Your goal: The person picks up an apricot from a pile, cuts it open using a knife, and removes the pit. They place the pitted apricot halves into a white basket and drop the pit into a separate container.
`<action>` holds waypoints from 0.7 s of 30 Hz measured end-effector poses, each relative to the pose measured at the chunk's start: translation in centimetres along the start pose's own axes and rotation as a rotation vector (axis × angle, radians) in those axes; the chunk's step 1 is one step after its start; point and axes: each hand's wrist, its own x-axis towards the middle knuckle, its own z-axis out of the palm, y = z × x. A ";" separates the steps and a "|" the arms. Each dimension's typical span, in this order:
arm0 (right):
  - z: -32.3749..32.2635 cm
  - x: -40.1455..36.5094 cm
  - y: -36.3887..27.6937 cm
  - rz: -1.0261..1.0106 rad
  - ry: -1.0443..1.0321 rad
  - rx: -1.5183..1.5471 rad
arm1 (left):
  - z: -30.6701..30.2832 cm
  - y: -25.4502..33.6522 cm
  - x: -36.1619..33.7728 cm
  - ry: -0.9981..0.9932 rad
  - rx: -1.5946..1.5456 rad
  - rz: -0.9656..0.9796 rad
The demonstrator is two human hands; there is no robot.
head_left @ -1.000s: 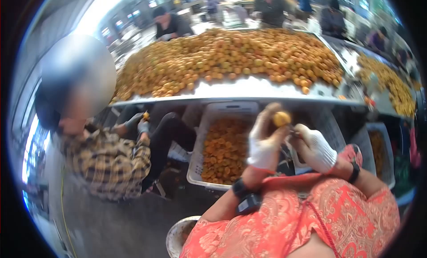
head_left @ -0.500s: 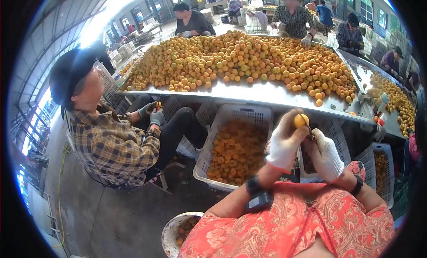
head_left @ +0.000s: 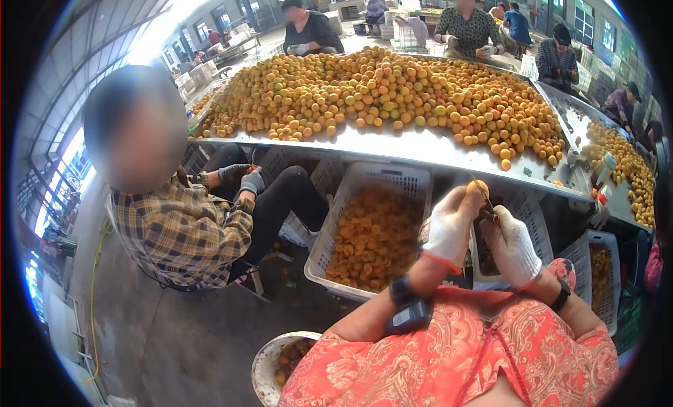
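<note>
Apricot (head_left: 478, 188) pinched in gloved left hand (head_left: 449, 228), below the bench (head_left: 420, 149) near edge; right hand (head_left: 512, 247) clenched on a small tool (head_left: 488, 212).

No legible writing, apparently.

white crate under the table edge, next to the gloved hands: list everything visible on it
The white crate is a rectangular open-topped plastic basket with lattice walls. It sits low under the edge of the steel table, apparently on the floor, well filled with orange fruit pieces. A seated person's leg is beside its left wall; the gloved left hand, gripping a small fruit, overlaps its right rim in view.
</note>
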 end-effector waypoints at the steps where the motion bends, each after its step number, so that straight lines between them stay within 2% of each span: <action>1: -0.1 0.0 -0.1 -0.003 -0.002 -0.001 | 0.0 0.1 0.1 0.001 0.000 0.003; 4: -0.8 0.0 -0.6 0.066 -0.034 0.056 | -0.1 0.2 0.3 0.057 0.024 0.010; 6: -1.4 0.1 -0.9 0.090 0.040 0.192 | -0.6 0.3 0.3 0.100 -0.040 -0.026; 7: -1.6 0.5 -1.0 0.009 0.113 0.137 | -0.6 0.4 0.1 0.102 -0.041 -0.023; 10: -3.3 1.8 -2.1 0.075 0.087 0.192 | 0.0 1.4 -0.7 -0.074 -0.007 -0.111; 11: -3.7 2.6 -0.9 -0.040 0.065 0.101 | 0.3 1.7 -1.0 -0.071 -0.007 -0.108; 14: -4.9 3.7 -1.4 -0.050 -0.009 0.050 | 0.6 2.5 -1.1 -0.200 0.039 -0.117; 17: -5.0 3.8 -3.3 0.013 -0.070 0.005 | 1.0 3.1 -1.3 -0.218 0.093 -0.093; 20: -3.4 3.5 -2.1 -0.009 0.013 0.140 | 1.2 2.9 -1.3 -0.261 0.126 -0.042; 21: -3.2 3.3 -2.8 -0.049 0.010 0.057 | 1.1 2.7 -1.1 -0.262 0.128 -0.036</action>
